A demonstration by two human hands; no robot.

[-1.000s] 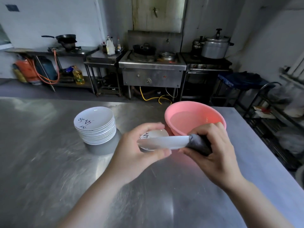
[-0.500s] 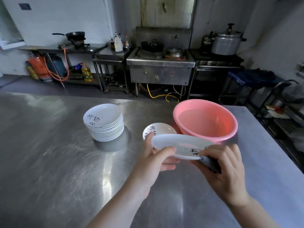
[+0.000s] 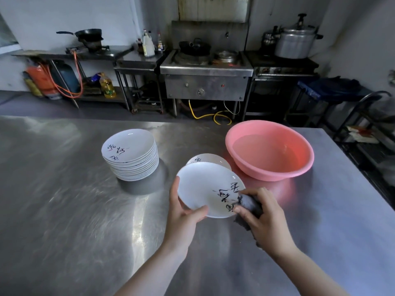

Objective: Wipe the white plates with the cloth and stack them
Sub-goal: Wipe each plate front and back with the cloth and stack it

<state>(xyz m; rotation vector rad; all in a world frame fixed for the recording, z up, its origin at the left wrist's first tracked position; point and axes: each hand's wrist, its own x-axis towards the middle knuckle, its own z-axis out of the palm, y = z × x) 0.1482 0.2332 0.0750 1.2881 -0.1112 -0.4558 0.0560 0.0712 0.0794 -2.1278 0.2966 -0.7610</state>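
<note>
- The held plate [image 3: 206,189] has been tipped from edge-on a second ago to face-up now, so its upper face is judged to be the side under wiping
- It is gripped at its near-left rim by the left hand [image 3: 181,216], thumb over the edge, and held clear of the steel table [image 3: 64,210]
- The dark cloth [image 3: 248,205] is bunched in the curled fingers of the right hand [image 3: 265,218] and pressed on the plate's right rim
- Black brush-style characters are painted there; they cannot be read
- Just behind, another plate [image 3: 208,160] lies on the table, apparently the start of the wiped pile
- Further left a tall stack [image 3: 131,155] stands, similar unreadable script on top
- To the right the pink basin [image 3: 269,150] holds water
</note>
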